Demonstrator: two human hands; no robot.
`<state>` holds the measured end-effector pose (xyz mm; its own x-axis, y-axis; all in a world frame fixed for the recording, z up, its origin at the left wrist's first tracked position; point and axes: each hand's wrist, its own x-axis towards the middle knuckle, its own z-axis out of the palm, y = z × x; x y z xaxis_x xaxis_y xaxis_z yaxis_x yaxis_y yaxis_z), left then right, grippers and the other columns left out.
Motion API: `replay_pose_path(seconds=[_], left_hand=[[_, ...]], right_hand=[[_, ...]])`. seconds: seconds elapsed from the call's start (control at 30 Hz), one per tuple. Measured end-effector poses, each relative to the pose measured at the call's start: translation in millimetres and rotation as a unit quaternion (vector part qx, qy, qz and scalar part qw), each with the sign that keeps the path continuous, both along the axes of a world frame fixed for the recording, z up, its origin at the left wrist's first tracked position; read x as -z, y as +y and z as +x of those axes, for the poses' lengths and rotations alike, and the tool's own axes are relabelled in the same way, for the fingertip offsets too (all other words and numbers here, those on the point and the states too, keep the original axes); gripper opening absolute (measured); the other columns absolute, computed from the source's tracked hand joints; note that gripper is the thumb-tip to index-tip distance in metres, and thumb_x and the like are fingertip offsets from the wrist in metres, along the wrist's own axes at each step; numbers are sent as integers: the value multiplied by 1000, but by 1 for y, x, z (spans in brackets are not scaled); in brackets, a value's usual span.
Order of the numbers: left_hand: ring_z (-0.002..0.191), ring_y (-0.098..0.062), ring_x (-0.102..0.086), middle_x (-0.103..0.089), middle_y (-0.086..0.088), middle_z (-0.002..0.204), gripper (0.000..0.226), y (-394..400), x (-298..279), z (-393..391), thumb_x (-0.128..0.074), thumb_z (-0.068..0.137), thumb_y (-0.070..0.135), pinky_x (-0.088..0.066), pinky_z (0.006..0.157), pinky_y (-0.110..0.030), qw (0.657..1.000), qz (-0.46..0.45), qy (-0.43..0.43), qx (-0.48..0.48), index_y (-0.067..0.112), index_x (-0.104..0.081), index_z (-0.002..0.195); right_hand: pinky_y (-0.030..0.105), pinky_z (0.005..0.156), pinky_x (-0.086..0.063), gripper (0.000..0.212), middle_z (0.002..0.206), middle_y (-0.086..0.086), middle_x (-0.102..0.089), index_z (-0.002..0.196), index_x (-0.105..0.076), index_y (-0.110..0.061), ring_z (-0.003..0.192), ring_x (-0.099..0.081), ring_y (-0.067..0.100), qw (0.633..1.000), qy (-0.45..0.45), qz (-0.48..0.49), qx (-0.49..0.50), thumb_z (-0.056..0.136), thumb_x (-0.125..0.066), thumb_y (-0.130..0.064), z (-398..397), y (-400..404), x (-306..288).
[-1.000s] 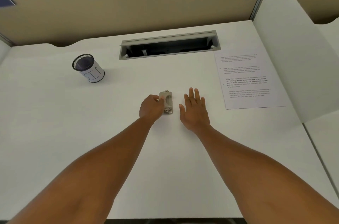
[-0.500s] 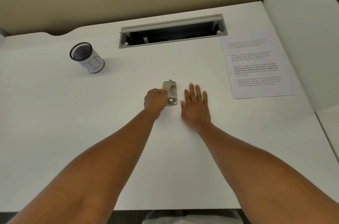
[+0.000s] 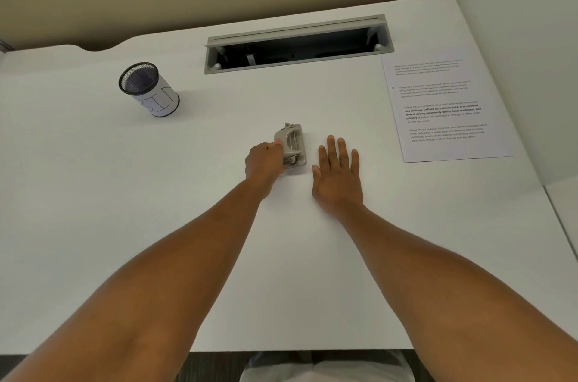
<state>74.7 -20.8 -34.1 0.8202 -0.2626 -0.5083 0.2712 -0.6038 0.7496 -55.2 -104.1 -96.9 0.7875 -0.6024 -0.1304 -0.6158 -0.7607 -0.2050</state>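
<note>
The hole punch [image 3: 293, 143] is sitting near the middle of the white desk [image 3: 156, 225], and from my remote seat I am reading the scene around it. The desk is carrying everything. The open cable trough [image 3: 297, 65] is lying at the back. The printed sheet [image 3: 444, 109] is resting well to the right, probably waiting to be punched. The mesh pen cup [image 3: 148, 89] is standing upright at far left. My right hand [image 3: 337, 176] is lying flat and relaxed just beside the punch, holding nothing, likely steadying me. My left hand [image 3: 264, 161] is curling its fingers around the punch's left edge and gripping it, I judge in order to lift or shift it.
</note>
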Motion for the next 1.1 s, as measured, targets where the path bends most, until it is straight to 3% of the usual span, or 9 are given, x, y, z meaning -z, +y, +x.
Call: replay_pose_path(seconds=[0.4, 0.57, 0.73, 0.97, 1.1], left_hand=[[89, -27, -68, -67, 0, 85, 38, 12, -3, 10, -48, 89, 43, -57, 86, -44, 999, 17, -30, 11, 10, -67, 88], [72, -21, -56, -60, 2, 78, 31, 23, -2, 27, -46, 93, 39, -47, 68, -31, 997, 45, -70, -1, 17, -58, 75], [65, -16, -48, -54, 4, 73, 31, 44, -5, 48, -45, 94, 36, -38, 58, -28, 992, 76, -96, -19, 19, -50, 69], [90, -31, -64, -67, -9, 92, 29, 89, -12, 94, -47, 90, 40, -52, 84, -38, 982, 144, -116, -42, 17, -60, 79], [94, -34, -66, -68, -12, 100, 33, 119, -16, 120, -44, 88, 39, -51, 81, -38, 971, 198, -127, -37, 12, -63, 93]], right_hand=[[51, 121, 6, 58, 164, 7, 10, 155, -7, -13, 150, 15, 25, 1000, 12, 3, 7, 102, -12, -35, 1, 3, -2], [53, 120, 6, 58, 163, 8, 10, 155, -7, -13, 150, 15, 27, 1000, 18, 0, 17, 102, -11, -36, 4, 5, 0], [54, 119, 7, 58, 163, 11, 12, 155, -4, -13, 150, 16, 28, 999, 27, -6, 23, 102, -10, -36, 13, 8, 1], [54, 120, 7, 59, 163, 11, 12, 155, -6, -13, 150, 15, 28, 999, 26, -12, 26, 101, -10, -37, 14, 10, 0], [54, 120, 5, 59, 163, 11, 10, 155, -7, -13, 150, 13, 28, 999, 24, -17, 26, 101, -10, -37, 15, 10, 0]])
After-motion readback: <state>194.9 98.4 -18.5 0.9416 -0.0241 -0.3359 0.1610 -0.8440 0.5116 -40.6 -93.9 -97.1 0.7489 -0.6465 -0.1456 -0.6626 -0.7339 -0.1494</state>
